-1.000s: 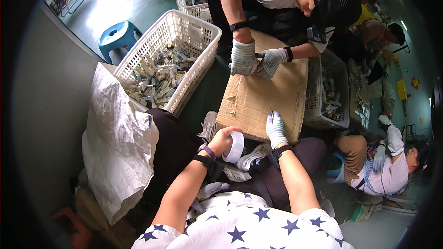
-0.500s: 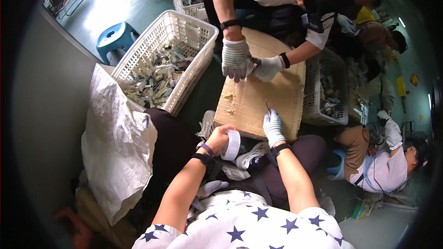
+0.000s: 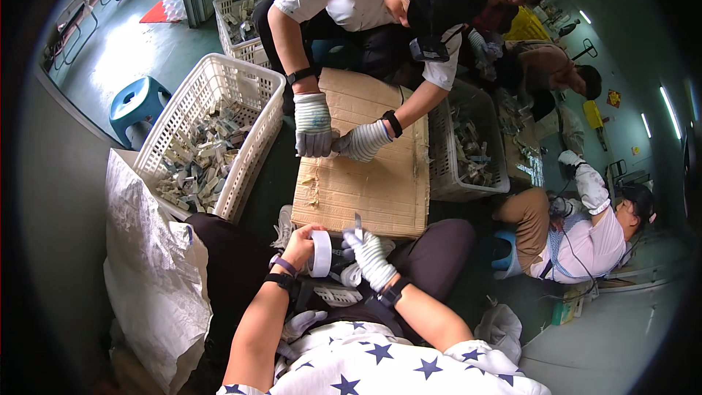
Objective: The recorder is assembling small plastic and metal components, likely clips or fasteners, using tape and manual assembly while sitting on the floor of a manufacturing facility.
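Observation:
My bare left hand [image 3: 298, 247] is closed on a white roll of tape [image 3: 322, 254], held upright by the near left corner of a cardboard slab [image 3: 365, 194]. My right hand [image 3: 373, 260], in a striped white-and-grey glove, grips a small knife [image 3: 357, 222]. Its thin blade points up and away, beside the near edge of the cardboard; the handle is mostly hidden by my fingers. Across the cardboard, a co-worker's two gloved hands [image 3: 338, 139] meet over its middle. What they pinch is too small to make out. Torn paper [image 3: 311, 190] marks the cardboard's left side.
On the left stands a white plastic basket [image 3: 248, 168] of small scrap pieces; another basket [image 3: 468, 189] stands right of the cardboard. A blue stool [image 3: 139, 102] is far left. A white sack [image 3: 150, 271] leans near my left side. Another person sits at the right.
My right hand has drawn back from the cardboard toward my left hand, and the knife blade now points upward. The whole view has shifted. The tape roll stays in my left hand.

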Demonstrator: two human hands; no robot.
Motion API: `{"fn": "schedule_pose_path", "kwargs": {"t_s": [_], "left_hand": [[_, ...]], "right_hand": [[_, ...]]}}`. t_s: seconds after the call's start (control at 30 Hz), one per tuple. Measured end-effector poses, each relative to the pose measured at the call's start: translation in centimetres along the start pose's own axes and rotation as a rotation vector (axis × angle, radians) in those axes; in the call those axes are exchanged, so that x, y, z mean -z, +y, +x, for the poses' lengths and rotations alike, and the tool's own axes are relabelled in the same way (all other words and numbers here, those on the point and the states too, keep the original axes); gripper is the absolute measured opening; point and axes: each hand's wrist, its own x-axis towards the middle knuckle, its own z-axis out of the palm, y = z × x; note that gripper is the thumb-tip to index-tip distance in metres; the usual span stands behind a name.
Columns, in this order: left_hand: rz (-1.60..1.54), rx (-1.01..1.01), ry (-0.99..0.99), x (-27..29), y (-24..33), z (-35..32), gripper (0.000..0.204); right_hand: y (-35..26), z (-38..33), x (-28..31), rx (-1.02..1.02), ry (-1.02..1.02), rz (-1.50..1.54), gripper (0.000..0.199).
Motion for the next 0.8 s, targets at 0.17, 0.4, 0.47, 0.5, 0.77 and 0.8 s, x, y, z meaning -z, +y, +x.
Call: {"fn": "schedule_pose_path", "kwargs": {"t_s": [0.17,0.4,0.47,0.5,0.77,0.8], "left_hand": [[0.007,-0.005,-0.028,-0.6,-0.6,1.0,0.020],[-0.266,0.040,-0.060,-0.2,-0.1,0.4,0.010],[-0.256,0.018,-0.042,-0.2,0.3,0.2,0.012],[-0.315,0.077,-0.039,-0.2,0.7,0.1,0.014],[0.079,-0.051,-0.053,0.7,-0.8,1.0,0.019],[0.110,-0.074,-0.063,0.5,-0.6,0.9,0.020]], "right_hand": [[0.4,-2.8,-1.2,-0.263,-0.194,0.565,0.005],[-0.9,-3.6,-3.4,-0.171,-0.319,0.539,0.006],[0.3,-3.1,-3.4,-0.121,-0.351,0.643,0.013],[0.4,-2.9,-3.7,-0.165,-0.360,0.704,0.015],[-2.3,-4.2,-1.9,-0.085,-0.613,0.079,0.020],[-3.7,-4.6,-2.2,0.007,-0.648,-0.012,0.022]]}}
